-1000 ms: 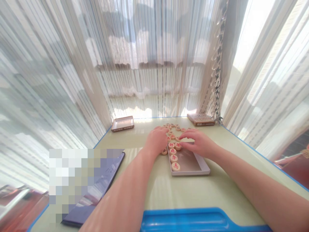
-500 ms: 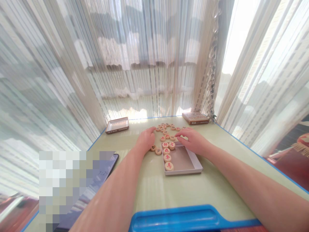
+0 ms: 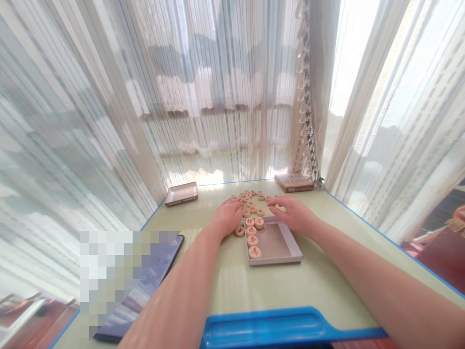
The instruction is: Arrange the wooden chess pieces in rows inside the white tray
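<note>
Trays first: a blue tray (image 3: 261,327) lies along the near edge of the surface (image 3: 261,286), with a dark phone (image 3: 145,286) off to the left. Both forearms reach forward past them. Between the arms sits a shallow box (image 3: 278,242), its long axis running away from the person. Round game discs (image 3: 254,252) stand in a column along its left wall, and the right part of its floor is bare.

The left hand (image 3: 227,217) rests palm down just left of the box's far corner, beside one disc (image 3: 240,231) outside the wall. The right hand (image 3: 292,212) lies over the far rim, fingers pointing left. Whether either hand grips a disc cannot be told.

Loose discs (image 3: 250,196) are scattered just beyond both hands, nearer the left. Farther off are a lid (image 3: 181,194) at left, a brown box (image 3: 293,182) at right, and curtains (image 3: 218,97).
</note>
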`<action>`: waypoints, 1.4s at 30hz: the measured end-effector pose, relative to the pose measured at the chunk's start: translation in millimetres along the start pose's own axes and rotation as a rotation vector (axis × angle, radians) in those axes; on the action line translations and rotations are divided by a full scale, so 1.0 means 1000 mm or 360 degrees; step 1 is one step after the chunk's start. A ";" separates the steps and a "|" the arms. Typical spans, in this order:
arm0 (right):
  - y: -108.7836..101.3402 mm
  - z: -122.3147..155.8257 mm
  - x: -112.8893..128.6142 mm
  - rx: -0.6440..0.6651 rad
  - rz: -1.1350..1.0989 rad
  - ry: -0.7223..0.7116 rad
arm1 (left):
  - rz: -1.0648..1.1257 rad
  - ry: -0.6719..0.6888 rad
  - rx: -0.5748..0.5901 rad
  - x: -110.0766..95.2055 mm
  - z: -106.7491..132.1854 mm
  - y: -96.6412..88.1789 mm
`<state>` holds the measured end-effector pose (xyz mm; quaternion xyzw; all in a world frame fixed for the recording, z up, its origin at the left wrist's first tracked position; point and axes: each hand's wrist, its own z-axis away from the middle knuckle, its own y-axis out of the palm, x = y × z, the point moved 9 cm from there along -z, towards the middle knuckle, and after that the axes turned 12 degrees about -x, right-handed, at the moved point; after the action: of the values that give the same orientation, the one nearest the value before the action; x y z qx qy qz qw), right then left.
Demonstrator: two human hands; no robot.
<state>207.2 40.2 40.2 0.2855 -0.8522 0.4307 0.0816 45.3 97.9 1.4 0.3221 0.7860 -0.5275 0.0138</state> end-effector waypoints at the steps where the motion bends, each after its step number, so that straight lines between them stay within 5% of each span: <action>1: -0.001 0.000 0.000 0.0000 0.0004 0.0000 | -0.0005 0.0004 -0.0002 -0.001 0.000 0.000; 9: -0.005 0.000 -0.002 0.0008 0.0036 0.0016 | -0.0017 -0.0018 -0.0091 0.000 0.001 -0.006; 21: -0.002 0.003 -0.008 0.0057 0.0018 0.0080 | 0.0010 0.0190 -0.0229 -0.027 0.003 -0.025; 26: -0.011 0.000 0.014 -0.0046 -0.0305 0.0086 | -0.0265 0.0117 -0.0211 -0.021 0.001 -0.029; 30: 0.017 -0.027 0.027 0.0135 -0.0111 -0.0058 | -0.0380 0.0098 -0.0225 -0.020 0.000 -0.035; 36: 0.071 -0.058 0.006 0.0236 0.0354 -0.0226 | -0.0377 0.0053 -0.0224 -0.013 0.000 -0.034; 42: 0.073 -0.058 0.003 0.0196 0.0419 -0.0309 | -0.0414 0.0022 -0.0259 -0.010 0.000 -0.033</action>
<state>157.8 118.9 26.7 0.2162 -0.8582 0.4594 -0.0759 36.0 85.5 32.4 0.2190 0.8614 -0.4570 -0.0339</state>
